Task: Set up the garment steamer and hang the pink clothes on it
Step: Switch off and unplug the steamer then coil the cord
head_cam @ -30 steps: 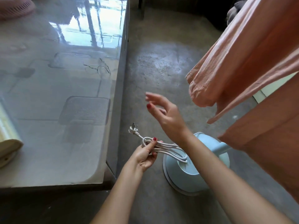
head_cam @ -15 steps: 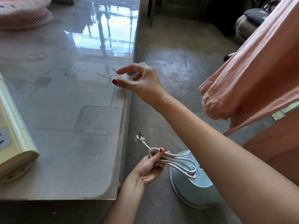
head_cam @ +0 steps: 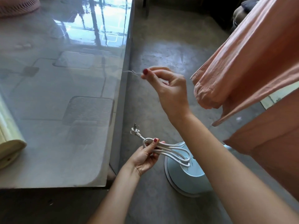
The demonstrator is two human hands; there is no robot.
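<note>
My left hand point(head_cam: 146, 156) grips a coiled white power cord point(head_cam: 169, 151); its plug point(head_cam: 134, 130) sticks out up and to the left. The cord runs to the pale blue round steamer base point(head_cam: 182, 177) standing on the concrete floor just right of that hand. My right hand point(head_cam: 166, 88) is raised over the floor beside the table edge, thumb and forefinger pinched on a thin wire tie point(head_cam: 131, 73), which is blurred. The pink clothes point(head_cam: 250, 62) hang at the right, close to my right forearm.
A glossy grey table point(head_cam: 64, 110) fills the left half, its rounded corner near my left hand. A cream appliance point(head_cam: 9, 143) lies at its left edge and a pink grille object point(head_cam: 17, 5) at the far corner. Dark furniture stands at the top right.
My right hand reached to the table edge, pinched the thin wire tie there, and has drawn back off the table with it. My left hand kept hold of the coiled cord.
</note>
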